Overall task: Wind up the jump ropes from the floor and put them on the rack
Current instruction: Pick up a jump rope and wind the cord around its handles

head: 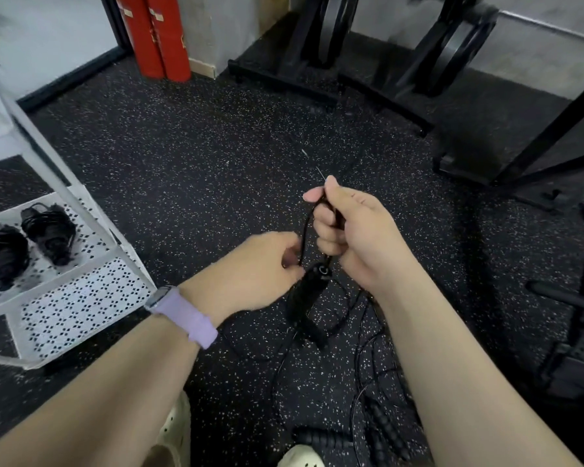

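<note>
My right hand (346,227), centre of frame, fist curled tight round a thin black jump rope cord (304,230), thumb and forefinger pinching it at the top. My left hand (260,267), just left and lower, fingers curled in, pinching the same cord near its lower end. Lilac silicone watch strap (186,316) on my left wrist. Black foam-grip rope handles (305,298) hang right below both hands, blurred, so I can't tell how far wound. Loose black cords and ribbed black handles (385,426) lie on the dark speckled rubber floor (199,146) at bottom centre, between my arms. White perforated metal rack (81,298) at left edge; two wound black rope bundles (27,241) sit on its upper shelf. Red cylinders (155,35) stand top left, black weight plate stands (368,55) top right, cream clogs (176,433) at bottom edge
</note>
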Demonstrator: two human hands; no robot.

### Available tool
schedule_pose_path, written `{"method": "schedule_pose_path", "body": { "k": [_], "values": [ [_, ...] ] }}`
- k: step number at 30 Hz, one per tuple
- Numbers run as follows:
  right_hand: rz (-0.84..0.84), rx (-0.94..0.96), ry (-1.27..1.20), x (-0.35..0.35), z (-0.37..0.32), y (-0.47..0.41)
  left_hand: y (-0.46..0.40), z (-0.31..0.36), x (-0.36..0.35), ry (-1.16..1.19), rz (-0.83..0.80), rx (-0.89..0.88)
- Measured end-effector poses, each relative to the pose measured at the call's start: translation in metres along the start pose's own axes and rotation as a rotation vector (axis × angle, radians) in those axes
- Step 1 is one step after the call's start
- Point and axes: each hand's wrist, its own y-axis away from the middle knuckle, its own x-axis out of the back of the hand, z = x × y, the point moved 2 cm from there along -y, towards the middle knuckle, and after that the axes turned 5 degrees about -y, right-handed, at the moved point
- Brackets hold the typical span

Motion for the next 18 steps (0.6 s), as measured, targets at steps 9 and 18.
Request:
{"method": "schedule_pose_path", "body": {
  "k": [9,18],
  "values": [
    [-0.009,0.038,0.473,0.037,0.001,0.012,0.002,0.023,0.028,0.222,0.460,-0.118],
    [-0.278,-0.026,0.700,0.026,0.017,0.013,-0.015,0.022,0.042,1.188,0.514,-0.124]
  ]
}}
